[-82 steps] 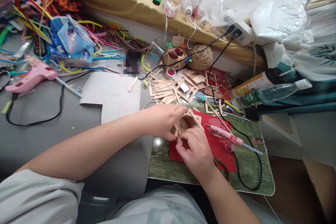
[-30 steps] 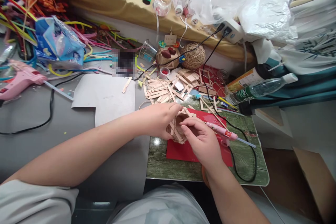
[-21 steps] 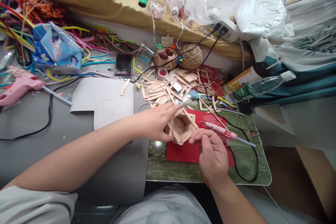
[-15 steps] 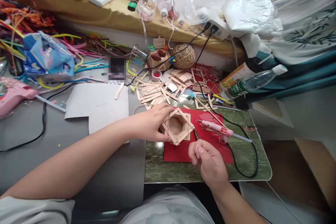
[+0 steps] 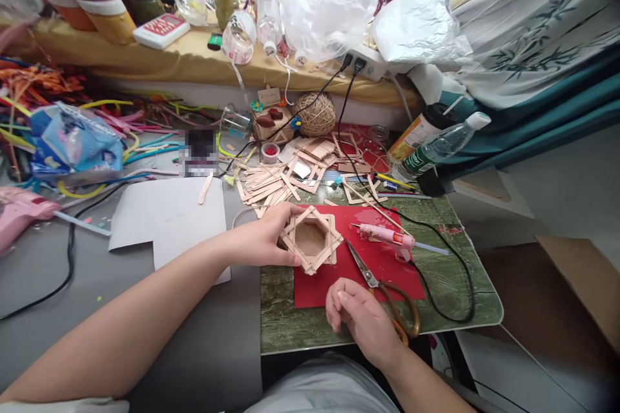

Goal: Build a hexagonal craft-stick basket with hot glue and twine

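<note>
My left hand (image 5: 271, 239) is wrapped around the side of a small box (image 5: 334, 251) of stacked craft sticks, with a star-shaped rim and a hollow middle. The box sits over the left part of a red sheet (image 5: 310, 293). Below it, my right hand (image 5: 356, 313) is closed, thumb against curled fingers; whatever they may hold is hidden. Just beyond that hand lies a pair of scissors (image 5: 371, 277) with brownish handles, blades pointing to the box. A pink glue gun (image 5: 387, 235) rests on the sheet's right side, a glue stick poking from its back.
Loose craft sticks (image 5: 268, 184) are heaped behind the red sheet, near a twine ball (image 5: 314, 114). A black cord (image 5: 472, 284) loops along the right table edge. White card (image 5: 167, 206) and another pink glue gun (image 5: 29, 213) lie left. A bottle (image 5: 440, 148) leans at right.
The view has shifted, and my right hand has drawn back toward me, uncovering the scissors. My left hand still holds the craft-stick box.
</note>
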A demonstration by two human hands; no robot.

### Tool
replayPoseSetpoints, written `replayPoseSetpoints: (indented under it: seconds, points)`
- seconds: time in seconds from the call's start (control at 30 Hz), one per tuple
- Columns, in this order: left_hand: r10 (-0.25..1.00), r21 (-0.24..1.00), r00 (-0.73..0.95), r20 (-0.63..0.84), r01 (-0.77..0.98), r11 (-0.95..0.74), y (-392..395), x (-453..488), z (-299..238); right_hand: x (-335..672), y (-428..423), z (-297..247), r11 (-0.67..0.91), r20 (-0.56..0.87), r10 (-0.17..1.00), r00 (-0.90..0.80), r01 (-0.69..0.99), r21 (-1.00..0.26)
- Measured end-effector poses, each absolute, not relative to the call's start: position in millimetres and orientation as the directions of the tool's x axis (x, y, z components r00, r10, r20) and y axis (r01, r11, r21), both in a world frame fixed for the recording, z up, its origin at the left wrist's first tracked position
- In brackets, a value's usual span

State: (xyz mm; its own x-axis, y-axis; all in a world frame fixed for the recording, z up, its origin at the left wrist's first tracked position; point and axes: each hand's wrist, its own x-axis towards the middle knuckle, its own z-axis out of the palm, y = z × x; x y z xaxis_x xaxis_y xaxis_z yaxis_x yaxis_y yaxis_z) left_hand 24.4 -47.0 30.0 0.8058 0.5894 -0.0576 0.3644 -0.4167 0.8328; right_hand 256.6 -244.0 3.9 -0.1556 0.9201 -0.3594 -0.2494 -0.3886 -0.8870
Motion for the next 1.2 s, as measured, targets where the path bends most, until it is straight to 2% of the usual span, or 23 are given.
replayPoseSetpoints:
  seconds: [0.17, 0.3, 0.37, 0.47, 0.53, 0.63, 0.7, 0.8, 0.87, 1.07, 1.2]
  points:
    - [0.599, 0.87, 0.796, -0.081, 0.35, -0.347, -46.1, 24.8, 30.5, 256.0, -249.0, -9.3, -0.365, -0.335, 0.922, -0.193, -0.15, -0.919]
    - [0.621, 0.897, 0.755, -0.212, 0.402, -0.183, -43.2, 26.7, 34.7, 254.2, -248.1, -11.3, -0.361, -0.331, 0.92, -0.211, -0.123, -0.924]
    - [0.632, 0.918, 0.741, -0.228, 0.379, -0.113, -41.6, 29.0, 32.4, 252.3, -246.5, -10.6, -0.37, -0.339, 0.918, -0.203, -0.135, -0.919]
    - [0.722, 0.97, 0.678, -0.137, 0.239, -0.041, -39.2, 32.4, 25.3, 248.6, -244.2, -9.0, -0.414, -0.389, 0.907, -0.163, -0.164, -0.895]
    - [0.846, 0.984, 0.53, -0.064, 0.173, -0.034, -37.1, 32.4, 22.7, 246.6, -243.8, -7.6, -0.45, -0.43, 0.892, -0.143, -0.167, -0.877]
    - [0.946, 0.949, 0.318, 0.067, 0.273, -0.159, -32.8, 27.1, 24.2, 245.3, -245.0, -6.1, -0.449, -0.426, 0.888, -0.174, -0.12, -0.886]
    - [0.887, 0.86, 0.405, 0.22, 0.348, -0.372, -29.0, 22.3, 26.1, 245.5, -246.4, -5.8, -0.372, -0.357, 0.912, -0.202, -0.045, -0.927]
    - [0.665, 0.704, 0.659, 0.35, 0.283, -0.651, -23.8, 18.3, 25.1, 246.1, -247.9, -4.5, -0.257, -0.262, 0.939, -0.222, 0.053, -0.965]
    - [0.574, 0.653, 0.739, 0.352, 0.245, -0.717, -21.6, 18.2, 21.9, 247.3, -247.6, -0.7, -0.233, -0.244, 0.945, -0.217, 0.076, -0.97]
    - [0.469, 0.555, 0.826, 0.313, 0.242, -0.796, -17.3, 17.9, 13.7, 258.1, -239.4, 19.7, -0.127, -0.146, 0.977, -0.157, 0.127, -0.984]
    - [0.412, 0.443, 0.847, 0.336, 0.243, -0.863, -12.5, 14.6, 14.1, 260.3, -233.6, 18.9, -0.216, -0.223, 0.972, -0.073, 0.087, -0.972]
